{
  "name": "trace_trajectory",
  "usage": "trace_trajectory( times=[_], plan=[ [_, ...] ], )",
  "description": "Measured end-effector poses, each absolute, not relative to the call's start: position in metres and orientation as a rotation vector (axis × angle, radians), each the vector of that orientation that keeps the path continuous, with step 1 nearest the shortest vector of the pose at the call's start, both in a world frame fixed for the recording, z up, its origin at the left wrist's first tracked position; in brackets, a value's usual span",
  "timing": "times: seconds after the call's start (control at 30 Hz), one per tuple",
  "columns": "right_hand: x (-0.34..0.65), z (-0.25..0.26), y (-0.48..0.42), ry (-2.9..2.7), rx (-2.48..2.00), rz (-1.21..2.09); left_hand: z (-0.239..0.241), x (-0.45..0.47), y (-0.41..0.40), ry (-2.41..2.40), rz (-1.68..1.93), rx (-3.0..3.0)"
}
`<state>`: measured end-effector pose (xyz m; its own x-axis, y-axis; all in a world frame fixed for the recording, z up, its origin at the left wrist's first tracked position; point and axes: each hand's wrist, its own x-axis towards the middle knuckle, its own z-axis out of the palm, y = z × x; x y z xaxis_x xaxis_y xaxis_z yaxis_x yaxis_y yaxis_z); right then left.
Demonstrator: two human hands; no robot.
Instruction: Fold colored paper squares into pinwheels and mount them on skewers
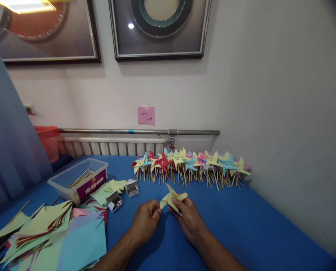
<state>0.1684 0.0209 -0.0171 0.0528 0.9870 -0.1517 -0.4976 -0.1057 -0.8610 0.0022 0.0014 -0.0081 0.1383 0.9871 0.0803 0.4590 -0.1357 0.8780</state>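
My right hand (188, 220) is closed on a half-folded yellow paper pinwheel (172, 198), held just above the blue table (241, 226). My left hand (145, 220) is pinched at the pinwheel's left tip, fingers curled together. A row of finished pinwheels (190, 163) in yellow, red, blue and pink on wooden sticks lies along the wall behind my hands. Cut paper squares (57, 233) in several colours are piled at the front left.
A clear plastic box (79, 180) with wooden sticks stands at the left. Two small open boxes (115, 202) of pins lie near it, beside yellow sheets (108, 188). A radiator pipe (139, 132), a pink note (145, 115) and an orange basket (48, 141) are at the wall.
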Motion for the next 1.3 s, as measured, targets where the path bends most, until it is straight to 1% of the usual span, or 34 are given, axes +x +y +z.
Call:
trace_trajectory(
  times=[0.67, 1.03, 1.3],
  plan=[
    [0.1666, -0.0151, 0.0192, -0.631, -0.934, 1.489, -0.0046, 0.0017, -0.0017, 1.481, 0.896, 1.814],
    [0.1653, -0.0165, 0.0197, -0.612, -0.912, 1.483, -0.0071, 0.0012, -0.0015, 1.523, 0.935, 1.866],
    [0.1650, -0.0169, 0.0196, -0.607, -0.917, 1.472, -0.0024, 0.0028, -0.0048, 1.545, 0.899, 1.883]
  ],
)
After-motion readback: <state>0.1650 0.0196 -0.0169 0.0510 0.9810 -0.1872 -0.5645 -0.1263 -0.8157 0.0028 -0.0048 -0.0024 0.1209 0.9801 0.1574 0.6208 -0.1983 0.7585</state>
